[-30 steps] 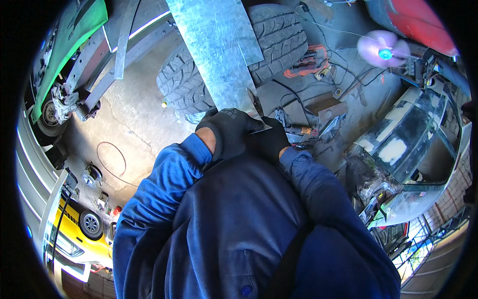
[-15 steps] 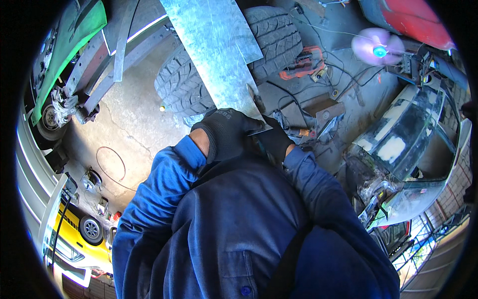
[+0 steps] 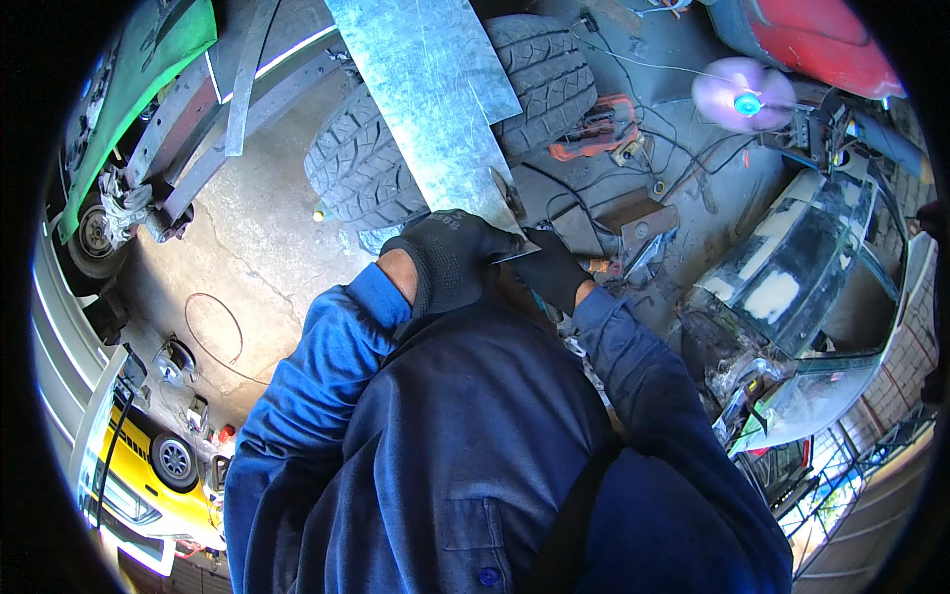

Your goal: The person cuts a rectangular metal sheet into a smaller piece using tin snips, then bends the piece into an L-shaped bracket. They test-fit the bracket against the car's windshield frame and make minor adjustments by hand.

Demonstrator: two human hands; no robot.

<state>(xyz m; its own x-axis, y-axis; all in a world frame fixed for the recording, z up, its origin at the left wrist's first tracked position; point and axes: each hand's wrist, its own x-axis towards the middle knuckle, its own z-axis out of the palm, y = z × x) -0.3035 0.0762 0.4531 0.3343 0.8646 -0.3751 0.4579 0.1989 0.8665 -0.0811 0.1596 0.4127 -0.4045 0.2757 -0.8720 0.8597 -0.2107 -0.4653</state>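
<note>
A long, scuffed galvanized metal sheet (image 3: 426, 89) runs from the top of the view toward my chest, over two large tires (image 3: 549, 74). My left hand (image 3: 445, 259), in a dark knit glove, is closed on the sheet's near end, where a narrow tongue of metal reaches between my hands. My right hand (image 3: 552, 269), also gloved, is closed around a cutting tool at the sheet's right edge, mostly hidden. Its dark blade (image 3: 505, 188) shows along that edge, and a bit of teal shows below the hand.
Metal beams (image 3: 247, 109) and a green panel (image 3: 139, 119) lie upper left, a yellow car body (image 3: 158, 505) lower left. A car body shell (image 3: 792, 267) stands right. Cables, an orange tool case (image 3: 594, 129) and a spinning fan (image 3: 744, 99) are beyond my right hand.
My right hand has shifted slightly right and down, and more of the teal part below it has come into view. The surroundings have slid slightly left in the picture.
</note>
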